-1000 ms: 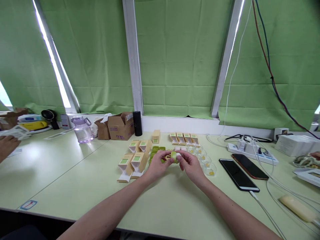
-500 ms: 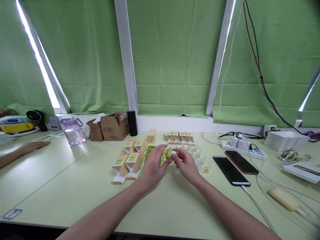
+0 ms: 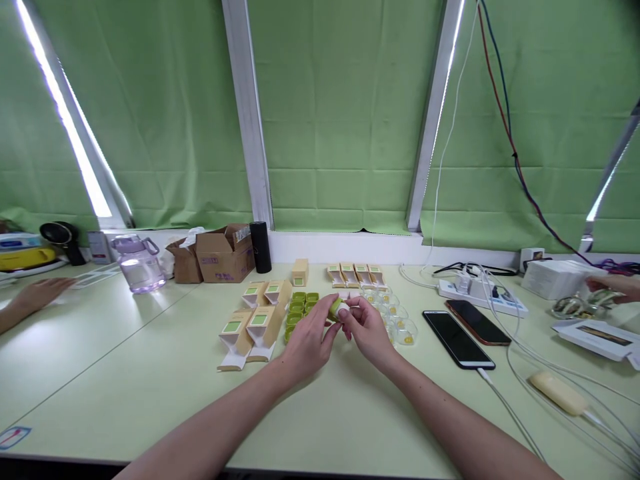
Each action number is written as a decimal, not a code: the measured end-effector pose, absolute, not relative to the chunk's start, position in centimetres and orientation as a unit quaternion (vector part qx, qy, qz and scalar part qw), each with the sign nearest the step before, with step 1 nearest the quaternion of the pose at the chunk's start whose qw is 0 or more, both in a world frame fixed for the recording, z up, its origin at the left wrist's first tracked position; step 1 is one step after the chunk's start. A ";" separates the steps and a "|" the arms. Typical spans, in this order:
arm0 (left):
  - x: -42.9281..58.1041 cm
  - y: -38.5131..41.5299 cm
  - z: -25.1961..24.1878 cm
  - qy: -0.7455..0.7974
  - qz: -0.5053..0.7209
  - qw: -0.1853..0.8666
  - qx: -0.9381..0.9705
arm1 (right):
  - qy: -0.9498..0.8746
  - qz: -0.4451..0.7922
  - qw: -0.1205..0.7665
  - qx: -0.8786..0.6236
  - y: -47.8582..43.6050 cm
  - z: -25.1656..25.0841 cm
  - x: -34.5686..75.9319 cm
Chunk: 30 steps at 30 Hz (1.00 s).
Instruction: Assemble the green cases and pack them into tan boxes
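Observation:
Above the table's middle, my left hand (image 3: pixel 310 339) is closed around a small green jar-like piece (image 3: pixel 336 307) with a white end. My right hand (image 3: pixel 369 332) pinches its white end from the other side; the fingers partly hide it. Left of and behind my left hand stand several small green square containers (image 3: pixel 297 308) in rows. Just beyond my right hand lie several clear plastic cups (image 3: pixel 406 332) with something yellow in them. Several tan cartons with green label squares (image 3: pixel 259 320) lie with flaps open to the left, and more small cartons (image 3: pixel 356 275) are lined up behind.
A brown cardboard box (image 3: pixel 226 253), a black cylinder (image 3: pixel 261 248) and a purple water jug (image 3: pixel 140 265) stand at the back left. Two phones (image 3: pixel 459 340), cables and a power strip (image 3: pixel 483 298) occupy the right. Other people's hands (image 3: pixel 43 293) show at both side edges.
The green piece has tilted in my fingers, its white end now turned more toward me. More green containers show beside my left hand. Another person's hand has appeared at the right edge.

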<state>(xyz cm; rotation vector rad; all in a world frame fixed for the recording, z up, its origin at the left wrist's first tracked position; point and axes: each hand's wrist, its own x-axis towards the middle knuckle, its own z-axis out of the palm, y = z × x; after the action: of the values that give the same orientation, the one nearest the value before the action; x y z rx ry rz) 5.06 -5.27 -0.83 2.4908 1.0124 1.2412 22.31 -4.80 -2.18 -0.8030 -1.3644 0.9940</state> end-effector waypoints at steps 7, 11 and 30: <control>5.0 -5.3 -1.1 0.319 0.444 0.129 0.827 | -0.581 0.449 0.591 -0.333 -5.0 -1.7 22.0; 5.1 -5.3 -1.0 0.326 0.486 0.210 0.783 | -0.633 0.363 0.581 -0.361 -5.5 -0.8 22.7; 6.0 -5.0 -0.5 0.258 0.499 0.483 0.672 | -0.814 -0.107 0.483 -0.304 -5.4 -2.0 23.7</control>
<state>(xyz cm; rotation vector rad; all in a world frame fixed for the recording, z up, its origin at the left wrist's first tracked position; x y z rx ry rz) 5.95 -4.97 -0.47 1.6363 0.6296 1.2148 23.70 -5.44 -2.04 -0.7400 -1.9840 -0.2604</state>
